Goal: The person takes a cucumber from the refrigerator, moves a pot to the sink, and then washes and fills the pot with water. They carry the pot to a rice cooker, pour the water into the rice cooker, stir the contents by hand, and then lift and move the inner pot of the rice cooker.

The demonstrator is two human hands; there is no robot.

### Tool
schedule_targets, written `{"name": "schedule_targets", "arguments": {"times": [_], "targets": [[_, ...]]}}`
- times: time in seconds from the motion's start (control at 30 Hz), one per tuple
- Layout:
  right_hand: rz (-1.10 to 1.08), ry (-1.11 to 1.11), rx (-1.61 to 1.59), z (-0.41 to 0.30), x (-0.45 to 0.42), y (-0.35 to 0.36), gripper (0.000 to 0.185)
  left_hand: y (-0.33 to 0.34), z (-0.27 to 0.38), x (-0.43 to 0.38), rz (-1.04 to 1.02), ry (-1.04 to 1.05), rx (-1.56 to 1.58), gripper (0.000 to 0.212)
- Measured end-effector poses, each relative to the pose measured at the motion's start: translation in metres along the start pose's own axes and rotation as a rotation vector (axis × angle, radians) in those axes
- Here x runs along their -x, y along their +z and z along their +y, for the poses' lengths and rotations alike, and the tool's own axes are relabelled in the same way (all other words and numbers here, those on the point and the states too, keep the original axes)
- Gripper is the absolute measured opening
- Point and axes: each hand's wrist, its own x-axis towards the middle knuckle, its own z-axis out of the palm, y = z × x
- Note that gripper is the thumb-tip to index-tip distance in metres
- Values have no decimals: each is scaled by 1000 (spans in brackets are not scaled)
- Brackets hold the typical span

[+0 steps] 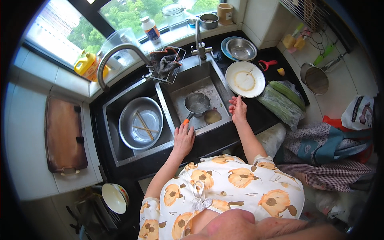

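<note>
My left hand [183, 139] lies at the front rim of the double steel sink [166, 112], its fingertips over the orange-tipped handle [186, 121] of a small metal pan [197, 103]. Whether the fingers grip that handle is hidden. Inside the right basin the pan contains water, beside a small round dish [212, 116] of cloudy liquid. My right hand [238, 111] is raised at the basin's right edge, loosely curled and holding nothing. Its fingertips are close to the rim of a stained white plate [245, 79]; contact cannot be made out.
A large steel bowl [141, 105] with chopsticks [144, 124] fills the left basin. Two taps [201, 48] [120, 46] rise behind. Bagged green gourds [282, 102], a red peeler [267, 64] and stacked bowls [241, 49] occupy the right counter. A wire rack [168, 64] holds dark cloths.
</note>
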Motion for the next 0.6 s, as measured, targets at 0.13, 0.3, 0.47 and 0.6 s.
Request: {"name": "schedule_targets", "arguments": {"times": [0.13, 0.3, 0.47, 0.6], "targets": [[-12, 16, 18, 5, -3, 2, 42, 3, -4, 1, 53, 4, 10, 42], [15, 43, -20, 4, -11, -8, 45, 8, -6, 2, 105, 16, -2, 39], [-13, 89, 11, 4, -9, -3, 41, 4, -5, 9, 83, -20, 20, 39], [-166, 106, 96, 2, 13, 15, 38, 3, -1, 5, 85, -55, 57, 41]]}}
